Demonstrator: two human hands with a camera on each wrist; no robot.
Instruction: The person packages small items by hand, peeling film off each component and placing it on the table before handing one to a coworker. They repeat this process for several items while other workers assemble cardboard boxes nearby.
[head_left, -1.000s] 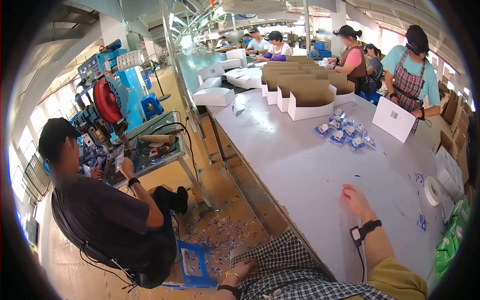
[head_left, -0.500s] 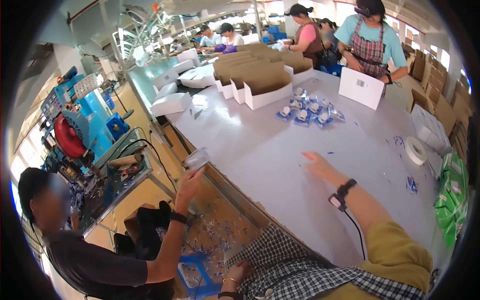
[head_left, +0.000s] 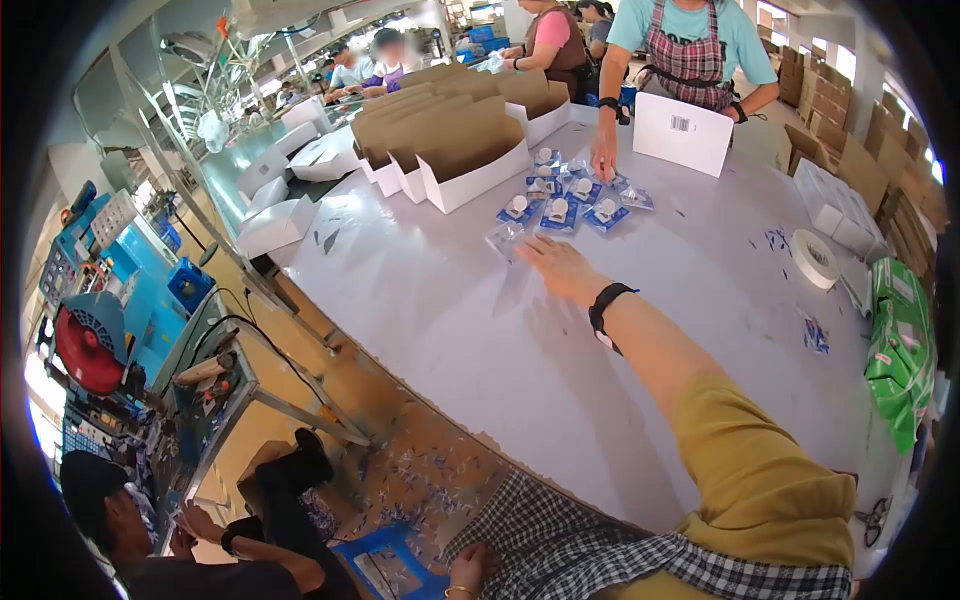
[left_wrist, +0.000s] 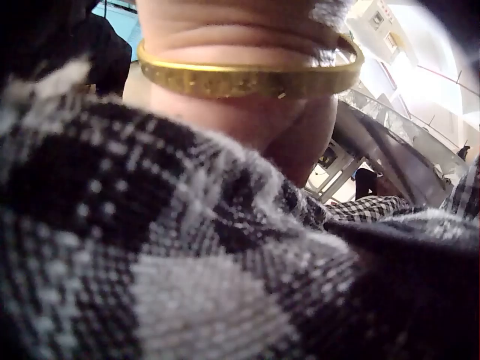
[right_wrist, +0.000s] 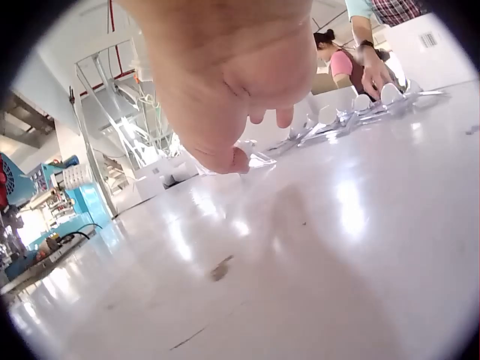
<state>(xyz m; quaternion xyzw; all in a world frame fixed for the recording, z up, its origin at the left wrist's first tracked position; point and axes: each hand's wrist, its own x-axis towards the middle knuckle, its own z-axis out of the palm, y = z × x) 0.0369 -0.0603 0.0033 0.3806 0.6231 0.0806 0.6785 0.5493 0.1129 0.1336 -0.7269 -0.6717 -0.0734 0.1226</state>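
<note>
My right hand [head_left: 562,270] reaches over the table [head_left: 400,300], palm down, fingers extended and fingertips at the edge of a clear packet [head_left: 507,240]. Just beyond lies a cluster of blue-and-clear packets with round white pieces [head_left: 558,212]. From the right wrist view, the thumb of my hand [right_wrist: 232,82] is beside clear plastic [right_wrist: 261,160]; whether it touches is unclear. My left hand [head_left: 472,568] rests loosely on the checked apron [head_left: 540,520]. The left wrist view shows its gold bracelet [left_wrist: 247,81] above the cloth, the fingers hidden.
Across the table, a person's hand [head_left: 604,155] touches the cluster beside an upright white box [head_left: 682,133]. Open boxes [head_left: 475,175] stand at the far left. A tape roll [head_left: 815,258] and green bag [head_left: 900,350] are right. Someone sits by a machine [head_left: 90,345].
My right hand has moved forward to a packet near the cluster. The seated person's arm extended toward the table with a packet, then withdrew. The person opposite has reached into the cluster.
</note>
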